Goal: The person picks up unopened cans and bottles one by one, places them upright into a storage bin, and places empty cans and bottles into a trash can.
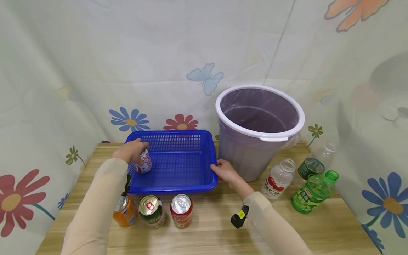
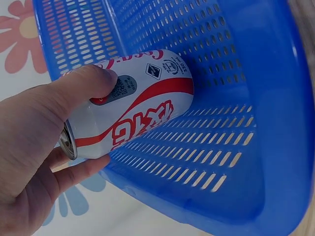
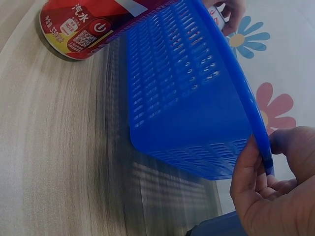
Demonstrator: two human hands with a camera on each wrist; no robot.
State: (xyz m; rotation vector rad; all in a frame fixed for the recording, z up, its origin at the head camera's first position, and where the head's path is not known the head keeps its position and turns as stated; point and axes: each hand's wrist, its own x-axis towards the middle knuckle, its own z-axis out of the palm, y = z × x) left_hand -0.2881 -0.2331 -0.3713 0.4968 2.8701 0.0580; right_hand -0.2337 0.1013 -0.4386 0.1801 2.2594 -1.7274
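My left hand (image 1: 131, 151) holds a white and red Coca-Cola can (image 2: 142, 101) inside the left end of a blue plastic basket (image 1: 178, 188). In the left wrist view the thumb lies along the can's side, with fingers beneath it. The can is tilted, and its far end is close to the basket's slotted wall. My right hand (image 1: 225, 170) pinches the basket's right rim, thumb on one side and curled fingers on the other, as the right wrist view (image 3: 275, 182) shows. From the head, part of the can is hidden behind the left hand.
In front of the basket stand an orange can (image 1: 125, 211), a green can (image 1: 153, 212) and a red can (image 1: 181, 211). A grey lined bin (image 1: 242, 156) stands right of it. Further right are a clear bottle (image 1: 278, 180), a dark-labelled bottle (image 1: 313, 164) and a green bottle (image 1: 313, 193).
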